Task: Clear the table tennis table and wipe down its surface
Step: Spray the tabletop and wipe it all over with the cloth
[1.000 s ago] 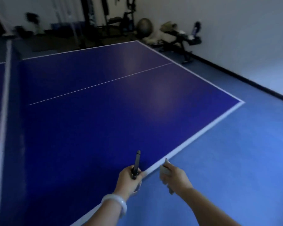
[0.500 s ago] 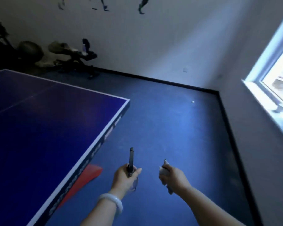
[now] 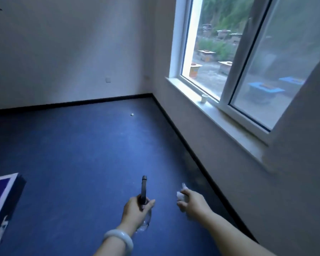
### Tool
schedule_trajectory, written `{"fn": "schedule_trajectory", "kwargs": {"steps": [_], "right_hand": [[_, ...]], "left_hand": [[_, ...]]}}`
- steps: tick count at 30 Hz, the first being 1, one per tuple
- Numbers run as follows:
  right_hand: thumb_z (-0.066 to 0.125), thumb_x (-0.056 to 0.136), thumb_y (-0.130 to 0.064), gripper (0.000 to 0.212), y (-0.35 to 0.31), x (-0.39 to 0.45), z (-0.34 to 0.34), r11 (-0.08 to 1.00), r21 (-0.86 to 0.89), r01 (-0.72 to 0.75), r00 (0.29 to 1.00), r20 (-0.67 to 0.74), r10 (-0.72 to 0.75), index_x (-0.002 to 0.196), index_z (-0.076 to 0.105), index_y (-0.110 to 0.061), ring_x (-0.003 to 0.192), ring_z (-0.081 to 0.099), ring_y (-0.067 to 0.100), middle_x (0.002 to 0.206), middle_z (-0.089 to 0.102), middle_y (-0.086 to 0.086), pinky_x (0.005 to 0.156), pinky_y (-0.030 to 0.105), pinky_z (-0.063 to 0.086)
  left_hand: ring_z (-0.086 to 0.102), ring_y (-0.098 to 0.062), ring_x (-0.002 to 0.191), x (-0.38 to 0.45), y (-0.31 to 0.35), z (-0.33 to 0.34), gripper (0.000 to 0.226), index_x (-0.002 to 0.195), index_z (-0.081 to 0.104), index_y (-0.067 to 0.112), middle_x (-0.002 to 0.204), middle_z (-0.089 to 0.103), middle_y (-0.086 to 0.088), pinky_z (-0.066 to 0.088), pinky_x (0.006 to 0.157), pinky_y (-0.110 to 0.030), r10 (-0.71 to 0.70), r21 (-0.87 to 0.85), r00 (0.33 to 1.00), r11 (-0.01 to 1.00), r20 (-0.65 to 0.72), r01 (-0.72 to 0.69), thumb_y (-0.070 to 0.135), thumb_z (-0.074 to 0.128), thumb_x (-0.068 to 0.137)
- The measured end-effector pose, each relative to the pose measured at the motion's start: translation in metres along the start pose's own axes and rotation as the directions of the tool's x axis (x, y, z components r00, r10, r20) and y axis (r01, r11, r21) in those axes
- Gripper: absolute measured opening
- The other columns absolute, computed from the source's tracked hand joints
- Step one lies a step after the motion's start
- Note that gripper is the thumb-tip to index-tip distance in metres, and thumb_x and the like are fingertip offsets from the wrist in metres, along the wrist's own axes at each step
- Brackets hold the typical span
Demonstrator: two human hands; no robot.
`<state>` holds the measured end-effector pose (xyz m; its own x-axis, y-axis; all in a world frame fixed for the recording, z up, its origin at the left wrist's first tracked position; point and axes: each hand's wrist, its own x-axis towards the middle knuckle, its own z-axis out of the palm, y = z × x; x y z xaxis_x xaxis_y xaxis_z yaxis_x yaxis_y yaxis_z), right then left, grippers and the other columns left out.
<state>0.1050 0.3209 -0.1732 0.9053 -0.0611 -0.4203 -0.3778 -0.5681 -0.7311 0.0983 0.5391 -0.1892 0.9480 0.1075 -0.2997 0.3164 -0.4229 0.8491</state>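
Dim bluish room, daylight from window [image 3: 229, 61].

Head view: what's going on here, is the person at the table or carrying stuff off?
The person faces the room's corner, with only the table's corner at the lower left. The left hand grips a dark, thin object edge-on, possibly a paddle, with something clear under it. The right hand holds a crumpled white cloth. A small white ball lies on the floor; a cup sits on the windowsill.

Single head-worn wide-angle view, angled forward and down.
It faces the room corner and window [image 3: 229, 61] across the blue floor [image 3: 81, 154]; both hands sit close at bottom, table corner [image 3: 6, 183] at left edge.
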Motion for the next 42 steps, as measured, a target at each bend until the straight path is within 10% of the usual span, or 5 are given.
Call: {"fn": "schedule_trajectory", "kwargs": {"steps": [5,22,27,32,42], "right_hand": [[0.065,0.090,-0.027,0.037,0.006,0.047,-0.060,0.996,-0.050,-0.072,0.981,-0.183,0.062,0.126,0.061,-0.026,0.096,0.063,0.015,0.115,0.066,0.002,0.078,0.023,0.048],[0.071,0.085,-0.017,0.034,0.127,0.249,-0.286,0.923,0.319,-0.215,0.817,-0.458,0.349,0.118,0.064,-0.015,0.101,0.061,0.022,0.117,0.065,0.009,0.089,0.029,0.048],[0.068,0.087,-0.021,0.036,0.144,0.303,-0.332,0.888,0.399,-0.230,0.756,-0.501,0.421,0.123,0.060,-0.021,0.090,0.067,0.027,0.125,0.061,0.006,0.059,0.020,0.048],[0.069,0.089,-0.020,0.037,0.163,0.362,-0.375,0.871,0.392,-0.295,0.679,-0.555,0.480,0.124,0.060,-0.012,0.115,0.057,0.031,0.131,0.058,0.014,0.094,0.035,0.047],[0.061,0.093,-0.028,0.056,0.187,0.455,-0.427,0.771,0.468,-0.432,0.563,-0.528,0.636,0.146,0.042,-0.019,0.124,0.049,0.029,0.148,0.040,0.011,0.098,0.032,0.044]], "left_hand": [[0.061,-0.007,0.069,0.086,0.057,0.049,0.022,0.070,0.063,0.023,0.063,0.065,0.009,0.038,0.056,-0.016,0.117,0.101,0.978,0.986,0.173,-0.136,0.036,0.077,0.081],[0.055,-0.007,0.050,0.277,0.234,0.276,0.024,0.074,0.065,0.008,0.055,0.063,-0.001,0.043,0.054,-0.018,0.238,0.074,0.844,0.948,0.480,-0.309,0.026,0.078,0.081],[0.054,-0.008,0.053,0.334,0.276,0.327,0.025,0.073,0.064,0.007,0.055,0.059,0.004,0.043,0.058,-0.021,0.252,0.098,0.803,0.929,0.540,-0.357,0.026,0.078,0.081],[0.046,-0.017,0.050,0.407,0.316,0.386,0.029,0.074,0.057,0.001,0.056,0.055,-0.007,0.039,0.054,-0.026,0.228,0.085,0.716,0.924,0.660,-0.372,0.021,0.075,0.084],[0.061,-0.015,0.066,0.528,0.375,0.480,0.024,0.077,0.061,0.017,0.062,0.061,0.007,0.046,0.066,-0.026,0.214,0.173,0.544,0.802,0.811,-0.572,0.035,0.075,0.083]]}}
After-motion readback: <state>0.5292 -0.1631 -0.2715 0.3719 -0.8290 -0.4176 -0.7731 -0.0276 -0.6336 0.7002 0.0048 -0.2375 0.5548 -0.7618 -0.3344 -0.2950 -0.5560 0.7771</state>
